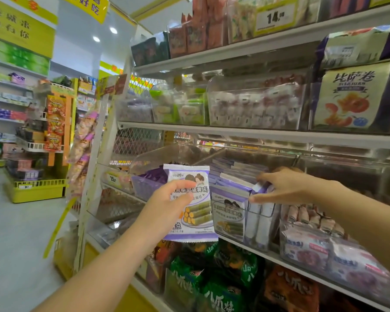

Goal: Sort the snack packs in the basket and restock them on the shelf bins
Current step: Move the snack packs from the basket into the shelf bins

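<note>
My left hand [167,203] grips a purple-and-white snack pack [195,218] printed with green rolls, holding it upright in front of the shelf. To its right stands a clear shelf bin [234,224] packed with matching purple packs [232,176]. My right hand [286,185] reaches into that bin from the right, its fingers spread on the tops of the packs and pressing them back. The basket is out of view.
Clear bins line the shelves above and beside: a purple basket [142,188] to the left, pink-and-white packs [313,246] to the right, green bags [212,284] below. A yellow display stand [38,188] sits across the aisle on the left.
</note>
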Tool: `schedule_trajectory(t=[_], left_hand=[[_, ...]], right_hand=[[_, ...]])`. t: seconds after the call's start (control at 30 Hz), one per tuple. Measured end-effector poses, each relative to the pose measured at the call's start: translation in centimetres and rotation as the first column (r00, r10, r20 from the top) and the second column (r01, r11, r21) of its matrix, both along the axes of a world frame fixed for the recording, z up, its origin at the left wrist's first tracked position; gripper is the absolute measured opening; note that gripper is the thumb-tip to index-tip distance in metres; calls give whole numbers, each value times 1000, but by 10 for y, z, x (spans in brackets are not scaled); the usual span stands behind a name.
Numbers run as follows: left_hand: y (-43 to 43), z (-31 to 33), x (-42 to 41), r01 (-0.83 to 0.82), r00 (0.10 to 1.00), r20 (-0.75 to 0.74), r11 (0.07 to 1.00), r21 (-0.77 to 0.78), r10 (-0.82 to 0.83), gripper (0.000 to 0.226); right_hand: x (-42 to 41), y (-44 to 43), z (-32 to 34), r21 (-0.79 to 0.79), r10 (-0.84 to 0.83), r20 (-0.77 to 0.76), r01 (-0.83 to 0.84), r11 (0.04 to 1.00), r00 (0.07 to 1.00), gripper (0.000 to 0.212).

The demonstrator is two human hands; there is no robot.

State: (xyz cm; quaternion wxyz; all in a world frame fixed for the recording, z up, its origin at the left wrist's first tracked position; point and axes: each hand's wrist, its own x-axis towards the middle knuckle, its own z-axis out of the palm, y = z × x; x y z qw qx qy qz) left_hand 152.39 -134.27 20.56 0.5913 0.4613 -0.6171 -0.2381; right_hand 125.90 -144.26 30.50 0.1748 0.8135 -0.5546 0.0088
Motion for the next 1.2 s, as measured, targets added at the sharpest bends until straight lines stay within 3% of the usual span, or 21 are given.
schedule_trajectory(t=[0.2, 0.27, 0.3, 0.37, 0.4, 0.53, 0.67, 0.7, 0.73, 0.8, 0.83, 0.9, 1.03, 1.2], left_hand=[[-7, 4, -6, 28, 1000, 15, 997, -76, -27, 50], [-8, 5, -9, 72, 997, 34, 987, -147, -67, 65], [-9, 6, -10, 98, 995, 38, 980, -175, -93, 73], [-13, 10, -14, 160, 987, 54, 968, -192, -153, 87], [-15, 15, -19, 195, 981, 59, 961, -195, -187, 92], [-28, 41, -37, 262, 964, 114, 917, -299, -239, 92], [-47, 76, -43, 178, 983, 124, 882, -436, -137, 59], [-54, 81, -41, 138, 988, 126, 882, -451, -90, 52], [-61, 83, -39, 94, 988, 150, 886, -453, -28, 47], [-74, 79, -35, 34, 961, 263, 911, -411, 83, 39], [-79, 73, -33, 31, 941, 323, 925, -379, 101, 36], [-89, 60, -31, 50, 896, 434, 946, -320, 100, 32], [-105, 43, -34, 48, 770, 625, 966, -253, 126, 31], [-116, 38, -33, 86, 778, 628, 986, -143, 24, 32]], right_hand=[[13, 20, -11, -47, 41, -74, -44, 998, 996, 93], [13, 31, 1, -98, 139, 70, -132, 986, 988, 86], [14, 38, 9, -129, 232, 229, -206, 970, 946, 82], [19, 50, 19, -130, 370, 566, -363, 923, 737, 66], [23, 53, 22, -77, 358, 678, -422, 903, 642, 61], [33, 60, 30, 68, 321, 766, -567, 821, 557, 41], [22, 64, 44, -46, 241, 946, -645, 763, 218, 25], [18, 65, 44, -118, 290, 939, -619, 777, 186, 23], [15, 66, 41, -221, 400, 888, -551, 804, 228, 20], [8, 62, 32, -492, 608, 626, -356, 794, 489, 24], [6, 57, 27, -588, 603, 480, -277, 760, 637, 27], [2, 40, 17, -612, 462, 343, -179, 771, 818, 38], [1, -4, 10, -480, 188, 278, -33, 877, 942, 45], [10, -59, 22, -376, 44, 313, 81, 923, 949, 25]])
